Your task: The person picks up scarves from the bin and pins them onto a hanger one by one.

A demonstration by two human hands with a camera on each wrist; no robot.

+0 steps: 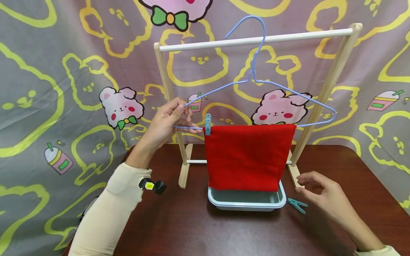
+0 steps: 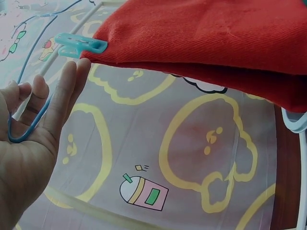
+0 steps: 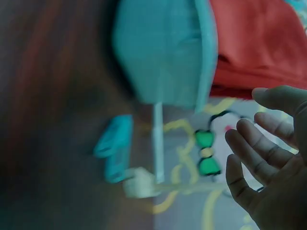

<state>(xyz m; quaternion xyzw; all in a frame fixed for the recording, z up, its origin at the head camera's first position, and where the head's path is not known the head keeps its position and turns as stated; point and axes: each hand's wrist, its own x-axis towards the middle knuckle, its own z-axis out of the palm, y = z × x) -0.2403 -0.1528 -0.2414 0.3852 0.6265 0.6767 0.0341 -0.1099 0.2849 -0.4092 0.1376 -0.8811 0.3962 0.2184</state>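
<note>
My left hand (image 1: 174, 119) grips the left end of a blue wire hanger (image 1: 221, 89), thumb and fingers round its corner. Over the hanger's lower bar hangs a folded red cloth (image 1: 248, 158). A teal clothespin (image 1: 208, 124) clips the cloth's top left corner to the bar, close to my left fingertips in the left wrist view. My right hand (image 1: 326, 199) holds nothing; its fingers are loosely bent over the right side of the table. Just left of it, a second teal clothespin (image 1: 298, 205) lies on the wood.
A pale blue basin (image 1: 246, 205) sits below the cloth, partly hidden by it. Behind stands a wooden rack with a white top rail (image 1: 288, 38) and feet (image 1: 184, 174) on the dark table (image 1: 179, 220). A patterned curtain (image 1: 105, 67) covers the back.
</note>
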